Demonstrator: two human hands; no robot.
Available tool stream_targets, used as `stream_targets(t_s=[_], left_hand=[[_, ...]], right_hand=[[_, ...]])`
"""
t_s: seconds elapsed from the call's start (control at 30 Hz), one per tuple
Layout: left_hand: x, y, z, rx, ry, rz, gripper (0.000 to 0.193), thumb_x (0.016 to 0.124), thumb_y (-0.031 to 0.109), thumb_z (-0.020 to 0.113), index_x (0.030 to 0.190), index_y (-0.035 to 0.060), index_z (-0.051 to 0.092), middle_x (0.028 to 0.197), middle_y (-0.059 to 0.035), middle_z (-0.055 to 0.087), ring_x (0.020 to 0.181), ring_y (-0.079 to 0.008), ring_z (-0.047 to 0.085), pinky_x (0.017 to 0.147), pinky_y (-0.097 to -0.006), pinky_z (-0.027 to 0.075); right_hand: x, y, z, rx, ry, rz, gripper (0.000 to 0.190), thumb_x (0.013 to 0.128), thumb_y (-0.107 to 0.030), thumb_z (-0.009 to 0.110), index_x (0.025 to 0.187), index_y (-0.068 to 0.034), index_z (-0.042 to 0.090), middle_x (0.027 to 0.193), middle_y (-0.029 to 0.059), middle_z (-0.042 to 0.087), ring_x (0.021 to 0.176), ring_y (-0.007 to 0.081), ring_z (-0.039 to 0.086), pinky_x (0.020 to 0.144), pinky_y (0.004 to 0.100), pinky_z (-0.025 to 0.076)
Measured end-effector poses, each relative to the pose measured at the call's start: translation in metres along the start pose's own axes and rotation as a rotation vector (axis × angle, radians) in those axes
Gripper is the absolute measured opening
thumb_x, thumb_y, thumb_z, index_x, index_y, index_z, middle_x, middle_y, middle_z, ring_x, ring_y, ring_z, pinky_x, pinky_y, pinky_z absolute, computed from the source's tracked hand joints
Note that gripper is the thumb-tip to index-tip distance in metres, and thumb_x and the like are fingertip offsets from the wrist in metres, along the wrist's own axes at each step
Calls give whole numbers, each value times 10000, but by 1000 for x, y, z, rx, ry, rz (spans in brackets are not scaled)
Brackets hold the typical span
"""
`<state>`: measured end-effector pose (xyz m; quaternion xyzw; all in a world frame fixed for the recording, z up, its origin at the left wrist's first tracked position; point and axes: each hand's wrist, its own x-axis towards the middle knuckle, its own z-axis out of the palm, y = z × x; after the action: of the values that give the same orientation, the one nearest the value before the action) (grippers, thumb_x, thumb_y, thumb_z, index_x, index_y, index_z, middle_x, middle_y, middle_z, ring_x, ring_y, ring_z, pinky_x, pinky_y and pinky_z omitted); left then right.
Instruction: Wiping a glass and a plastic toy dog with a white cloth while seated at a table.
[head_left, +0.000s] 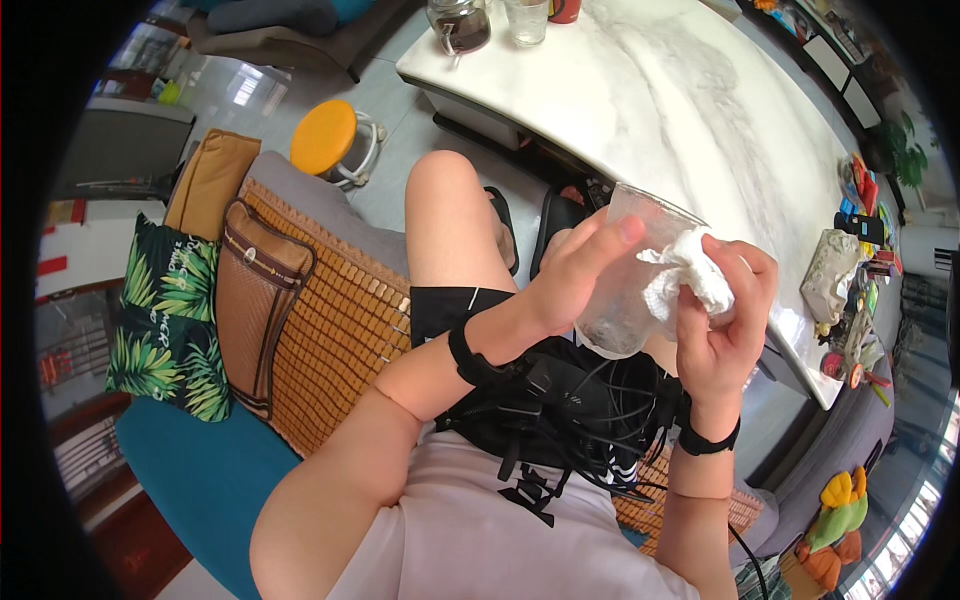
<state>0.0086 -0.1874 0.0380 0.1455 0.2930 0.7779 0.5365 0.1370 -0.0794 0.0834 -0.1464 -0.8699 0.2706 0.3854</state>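
Note:
My left hand (581, 274) grips a clear, frosted-looking drinking glass (619, 300) by its side, with the thumb along the wall near the rim. The glass is tilted above my lap, its rim towards the marble table. In my right hand (724, 315) a crumpled white cloth or paper towel (686, 277) is pinched between thumb and fingers, and it lies against the outside of the glass. Some of the fingers on the far side of the glass are hidden. Black bands circle both wrists.
Ahead stands a white marble-topped table (600, 90) bearing a glass jug (459, 30) of dark liquid and another glass (526, 21). A yellow stool (324, 137) is on the floor. Black cables (592, 420) lie over my lap. Cushions (172, 300) rest on the sofa at left.

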Motion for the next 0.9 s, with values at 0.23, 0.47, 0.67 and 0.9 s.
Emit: stream_targets(t_s=[0.23, 0.47, 0.67, 0.9], left_hand=[[3, 14, 9, -48, 78, -29, 550, 994, 502, 481, 1209, 6, 584, 1088, -77, 658, 972, -138, 631, 847, -298, 513], [7, 14, 2, -129, 40, -25, 526, 1008, 478, 480, 1217, 5, 581, 1077, -76, 653, 961, -146, 625, 834, -309, 516], [4, 15, -5, 49, 27, -43, 695, 973, 595, 441, 1361, 19, 475, 1213, -94, 605, 1069, -177, 597, 902, -340, 508], [-1, 7, -5, 116, -66, -20, 667, 947, 498, 575, 1380, 22, 399, 1290, -148, 556, 1152, -212, 571, 982, -357, 479]], right_hand=[[-10, -14, -5, 133, -211, -23, 544, 596, -22, 699, 1136, -91, 699, 998, 151, 561, 920, 277, 563, 768, 340, 491], [-25, -15, -6, 230, -298, -4, 560, 560, -14, 725, 1110, -117, 722, 989, 142, 540, 898, 268, 578, 723, 337, 520], [-27, -14, -6, 295, -327, -7, 532, 564, -16, 740, 1084, -127, 735, 993, 134, 543, 916, 271, 579, 730, 345, 526], [-3, -13, -6, 100, -118, -45, 552, 584, 12, 735, 1119, -122, 714, 1006, 125, 564, 934, 270, 568, 805, 343, 492]])
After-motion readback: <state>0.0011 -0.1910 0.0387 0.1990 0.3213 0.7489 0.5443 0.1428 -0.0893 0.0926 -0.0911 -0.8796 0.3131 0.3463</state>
